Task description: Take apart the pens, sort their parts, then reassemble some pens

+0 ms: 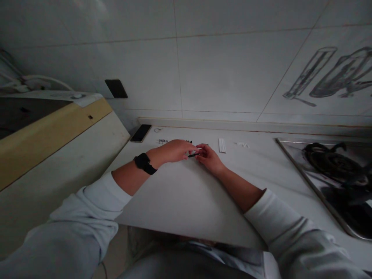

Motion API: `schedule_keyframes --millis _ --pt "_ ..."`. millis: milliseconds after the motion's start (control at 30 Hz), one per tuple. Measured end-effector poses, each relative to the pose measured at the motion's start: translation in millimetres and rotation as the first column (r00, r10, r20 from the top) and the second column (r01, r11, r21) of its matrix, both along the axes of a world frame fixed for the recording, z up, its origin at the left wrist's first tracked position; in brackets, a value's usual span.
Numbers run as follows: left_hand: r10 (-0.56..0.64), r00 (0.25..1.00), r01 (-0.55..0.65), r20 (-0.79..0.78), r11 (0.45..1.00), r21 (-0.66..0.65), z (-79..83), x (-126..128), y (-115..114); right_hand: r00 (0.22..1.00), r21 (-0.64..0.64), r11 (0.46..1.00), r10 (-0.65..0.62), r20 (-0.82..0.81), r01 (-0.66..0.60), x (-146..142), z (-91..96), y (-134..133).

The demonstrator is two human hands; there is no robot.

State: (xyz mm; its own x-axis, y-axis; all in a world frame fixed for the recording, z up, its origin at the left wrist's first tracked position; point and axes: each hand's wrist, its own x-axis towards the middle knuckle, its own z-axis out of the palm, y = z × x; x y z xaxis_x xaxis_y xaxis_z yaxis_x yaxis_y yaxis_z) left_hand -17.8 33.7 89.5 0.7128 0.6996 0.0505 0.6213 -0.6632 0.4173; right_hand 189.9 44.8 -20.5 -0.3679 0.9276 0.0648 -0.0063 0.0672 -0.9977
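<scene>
My right hand (210, 159) is closed in a pinch on a small, thin black piece (193, 155), held just above the white countertop (180, 190). The piece points left, toward my left hand (178, 150), whose fingers bend inward and meet the right fingertips. What the left fingers grip is too small to make out. Behind the hands, several small black parts (189, 142) are partly hidden. To the left lies a group of tiny dark parts (163, 141). White strips (222, 145) lie right of my right hand, with small white pieces (243, 145) beyond them.
A phone (141, 133) lies at the back left, beside a small ring-shaped item (157, 130). A gas stove (334, 166) borders the counter on the right. A pale cabinet-like box (66, 143) stands on the left. The tiled wall (221, 77) closes off the back.
</scene>
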Motion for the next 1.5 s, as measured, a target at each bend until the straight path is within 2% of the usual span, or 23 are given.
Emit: schedule_keyframes --millis 133,267,467,633,800,933,1100,1333,1500 --pt "-0.018 1.000 0.017 -0.009 1.000 -0.023 0.3 8 -1 0.991 -0.056 0.997 0.041 -0.127 -0.049 0 4.4 -3" --pt "-0.053 0.996 0.060 -0.072 0.993 0.104 -3.6 9 2 0.970 -0.105 0.993 0.022 -0.242 -0.048 0 9.6 -6" --pt "-0.009 0.999 0.019 -0.048 0.976 0.218 -12.7 15 7 0.936 -0.192 0.981 -0.100 -0.338 0.035 1 13.9 -6" --pt "0.015 1.000 -0.007 -0.023 0.955 0.295 -13.6 16 14 0.925 -0.217 0.970 -0.180 -0.335 0.111 0 11.7 -4" --pt "0.107 0.993 -0.121 0.057 0.917 0.380 -22.9 3 46 0.946 -0.197 0.965 -0.220 -0.237 0.175 -2 7.0 -3" --pt "0.145 0.989 -0.133 -0.009 0.929 0.346 -47.4 -1 74 0.954 -0.203 0.964 -0.213 -0.213 0.170 -2 6.1 -2" --pt "0.178 0.981 -0.150 -0.080 0.951 0.270 -70.5 4 91 0.954 -0.215 0.966 -0.194 -0.230 0.144 -2 6.9 -1" --pt "0.204 0.965 -0.171 -0.163 0.966 0.195 -78.0 -3 104 0.962 -0.205 0.970 -0.174 -0.213 0.130 -2 6.3 -1" --pt "0.205 0.961 -0.169 -0.184 0.967 0.191 -77.9 -6 106 0.962 -0.203 0.972 -0.160 -0.223 0.115 -2 6.5 0"
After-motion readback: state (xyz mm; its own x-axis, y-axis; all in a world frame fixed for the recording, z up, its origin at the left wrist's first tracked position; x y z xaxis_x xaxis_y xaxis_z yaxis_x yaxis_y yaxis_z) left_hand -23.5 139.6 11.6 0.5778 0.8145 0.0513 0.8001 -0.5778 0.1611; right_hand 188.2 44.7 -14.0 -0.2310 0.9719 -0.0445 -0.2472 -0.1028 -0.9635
